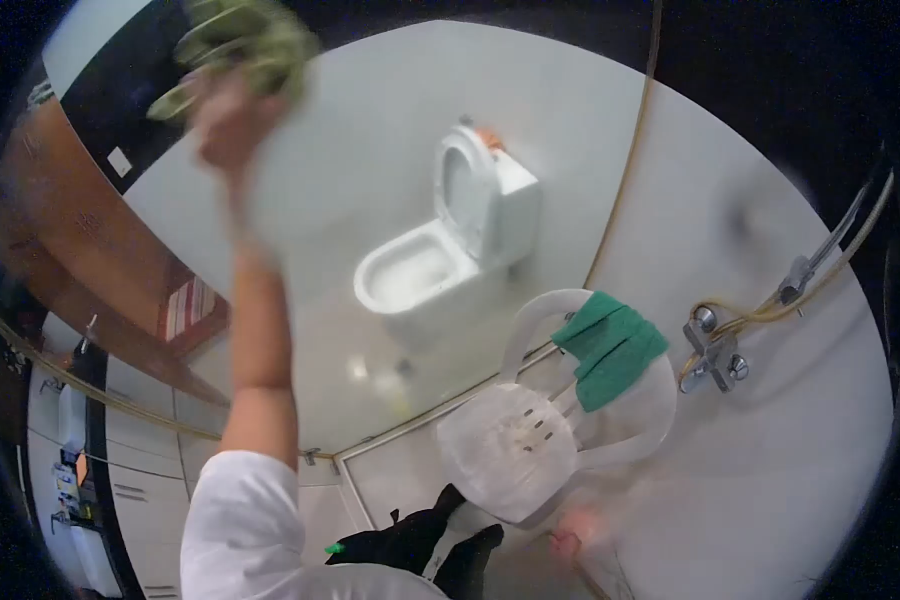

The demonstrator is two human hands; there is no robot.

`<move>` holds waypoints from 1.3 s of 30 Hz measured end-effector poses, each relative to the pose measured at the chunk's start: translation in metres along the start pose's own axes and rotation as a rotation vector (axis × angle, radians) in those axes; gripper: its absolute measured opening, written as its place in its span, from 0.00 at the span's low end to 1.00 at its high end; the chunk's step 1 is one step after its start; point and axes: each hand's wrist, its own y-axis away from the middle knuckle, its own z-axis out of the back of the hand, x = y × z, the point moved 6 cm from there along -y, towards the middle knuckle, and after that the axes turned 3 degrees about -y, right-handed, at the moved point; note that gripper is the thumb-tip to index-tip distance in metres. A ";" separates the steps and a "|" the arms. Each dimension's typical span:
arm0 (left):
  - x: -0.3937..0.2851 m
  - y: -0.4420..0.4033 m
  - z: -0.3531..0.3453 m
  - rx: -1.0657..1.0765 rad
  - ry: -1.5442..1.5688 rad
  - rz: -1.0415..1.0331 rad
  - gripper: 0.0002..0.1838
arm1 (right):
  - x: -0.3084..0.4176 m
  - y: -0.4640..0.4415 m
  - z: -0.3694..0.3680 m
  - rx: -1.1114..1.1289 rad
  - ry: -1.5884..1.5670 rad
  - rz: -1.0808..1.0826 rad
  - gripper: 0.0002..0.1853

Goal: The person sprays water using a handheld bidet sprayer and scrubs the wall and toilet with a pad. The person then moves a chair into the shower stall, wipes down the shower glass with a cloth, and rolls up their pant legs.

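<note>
My left hand (232, 120) is raised high at the upper left, with the arm stretched out from a white sleeve. It is closed on a yellow-green cloth (250, 45), bunched up and smeared by motion. The cloth appears to be against a clear glass panel, though contact is hard to confirm. My right hand is out of view.
Beyond the glass stands a white toilet (410, 268), lid raised. Inside, a white plastic chair (510, 450) carries a green cloth (612, 350) on its backrest. A shower mixer (715, 355) with a hose is on the right wall. A metal rail (450, 400) edges the floor.
</note>
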 end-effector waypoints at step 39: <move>-0.120 0.053 -0.032 0.367 0.385 -0.603 0.11 | 0.025 -0.026 -0.009 0.022 -0.036 -0.036 0.16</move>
